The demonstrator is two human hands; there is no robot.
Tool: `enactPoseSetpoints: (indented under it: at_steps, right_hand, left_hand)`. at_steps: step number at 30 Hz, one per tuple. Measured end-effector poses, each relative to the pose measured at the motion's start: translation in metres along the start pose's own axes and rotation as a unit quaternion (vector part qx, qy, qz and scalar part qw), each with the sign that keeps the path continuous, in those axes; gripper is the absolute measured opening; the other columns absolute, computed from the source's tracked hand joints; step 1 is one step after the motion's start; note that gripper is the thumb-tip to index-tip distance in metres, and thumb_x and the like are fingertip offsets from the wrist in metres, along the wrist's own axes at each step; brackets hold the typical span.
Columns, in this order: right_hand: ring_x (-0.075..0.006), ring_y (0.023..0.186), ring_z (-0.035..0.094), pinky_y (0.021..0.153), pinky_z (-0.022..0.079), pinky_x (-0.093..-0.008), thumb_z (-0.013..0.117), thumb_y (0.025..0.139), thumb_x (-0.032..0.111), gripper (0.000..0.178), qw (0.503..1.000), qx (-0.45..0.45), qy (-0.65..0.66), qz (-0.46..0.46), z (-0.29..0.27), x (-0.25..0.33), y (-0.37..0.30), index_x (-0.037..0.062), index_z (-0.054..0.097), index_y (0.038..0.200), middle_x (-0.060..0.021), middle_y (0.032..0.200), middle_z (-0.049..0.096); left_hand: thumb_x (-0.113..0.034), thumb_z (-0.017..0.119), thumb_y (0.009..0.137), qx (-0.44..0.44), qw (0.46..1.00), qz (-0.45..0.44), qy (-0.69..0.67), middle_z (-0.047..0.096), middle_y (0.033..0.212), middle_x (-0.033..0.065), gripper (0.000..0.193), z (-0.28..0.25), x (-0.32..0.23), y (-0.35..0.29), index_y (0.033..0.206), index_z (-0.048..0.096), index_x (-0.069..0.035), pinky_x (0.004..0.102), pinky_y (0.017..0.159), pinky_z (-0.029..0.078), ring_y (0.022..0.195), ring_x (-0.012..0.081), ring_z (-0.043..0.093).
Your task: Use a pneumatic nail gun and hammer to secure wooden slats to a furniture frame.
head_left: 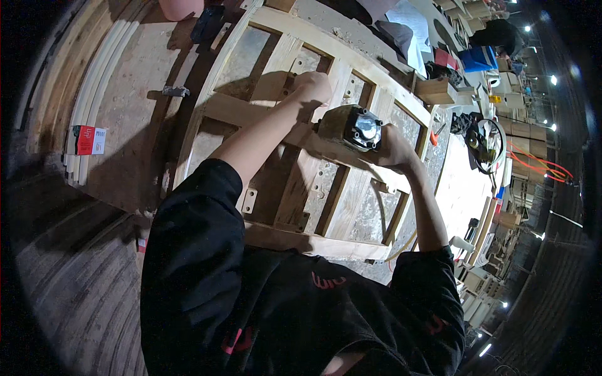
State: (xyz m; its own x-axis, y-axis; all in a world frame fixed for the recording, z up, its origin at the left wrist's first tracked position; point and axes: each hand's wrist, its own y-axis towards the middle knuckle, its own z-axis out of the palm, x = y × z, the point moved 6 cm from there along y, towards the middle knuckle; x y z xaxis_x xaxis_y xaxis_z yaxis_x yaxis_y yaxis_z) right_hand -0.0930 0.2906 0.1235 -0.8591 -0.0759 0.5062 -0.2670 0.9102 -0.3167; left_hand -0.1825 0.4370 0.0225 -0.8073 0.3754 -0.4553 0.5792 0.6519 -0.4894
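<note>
A wooden frame (276, 25) with crossing slats lies in front of me. My right hand (396, 149) is closed round the handle of a nail gun (351, 127), whose bolted cap faces up; it is over the middle rail, and its nose is hidden beneath it. Farther off and to the left, my left hand (311, 89) is curled at a slat, close to a pale corner bracket (300, 62). Whatever its fingers pinch is hidden from view. Another drilled bracket (249, 200) sits in the frame's near left part.
Left of the frame lie long pale strips (103, 81) with a red and white box (90, 140) on them. A wooden block (437, 91) and an orange-handled tool (434, 138) are at the right. Beyond sit a blue box (478, 59) and papers (411, 25).
</note>
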Motion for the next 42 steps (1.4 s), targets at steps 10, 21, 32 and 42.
enactPoseSetpoints:
  at_steps: [10,21,32,42]
  right_hand:
    - [-0.0162,0.059,0.054,0.059,0.045,-0.0301,0.071,0.062,0.014,0.026,0.997,0.021,-0.032,0.070,0.000,-0.019,-0.019,-0.0016,0.059,0.079,-0.0097,0.069,0.061]
    - [-0.0232,0.054,0.055,0.058,0.046,-0.0333,0.072,0.061,0.015,0.025,0.999,-0.029,0.028,0.026,-0.001,-0.011,-0.029,0.0008,0.060,0.078,-0.0134,0.066,0.061]
    - [-0.0101,0.071,0.056,0.065,0.047,-0.0286,0.070,0.069,0.015,0.031,0.988,0.046,0.033,0.143,0.025,0.044,-0.004,-0.0013,0.060,0.094,-0.0093,0.082,0.063]
    - [-0.0104,0.069,0.055,0.065,0.046,-0.0287,0.069,0.070,0.011,0.023,0.999,0.007,0.042,-0.031,0.046,0.091,0.059,-0.0006,0.062,0.089,-0.0082,0.078,0.064]
  left_hand:
    - [-0.021,0.063,0.067,-0.035,0.999,0.028,0.007,0.065,0.094,0.0155,0.028,0.002,-0.002,-0.005,0.090,0.068,-0.005,0.0374,0.072,0.051,0.089,0.0269,0.064]
    - [-0.048,0.065,0.074,-0.070,0.994,0.030,-0.078,0.062,0.073,0.0213,0.051,-0.003,0.070,-0.088,0.080,0.061,0.003,0.0394,0.062,0.049,0.072,0.0328,0.063]
    - [-0.022,0.060,0.078,0.253,0.963,-0.088,-0.002,0.064,0.063,0.0079,0.025,0.040,0.151,-0.168,0.068,0.063,0.001,0.0294,0.053,0.051,0.052,0.0173,0.061]
    - [-0.018,0.064,0.071,0.096,0.982,-0.109,0.119,0.064,0.103,0.0039,0.027,0.027,0.131,-0.166,0.097,0.066,-0.013,0.0300,0.073,0.050,0.099,0.0201,0.060]
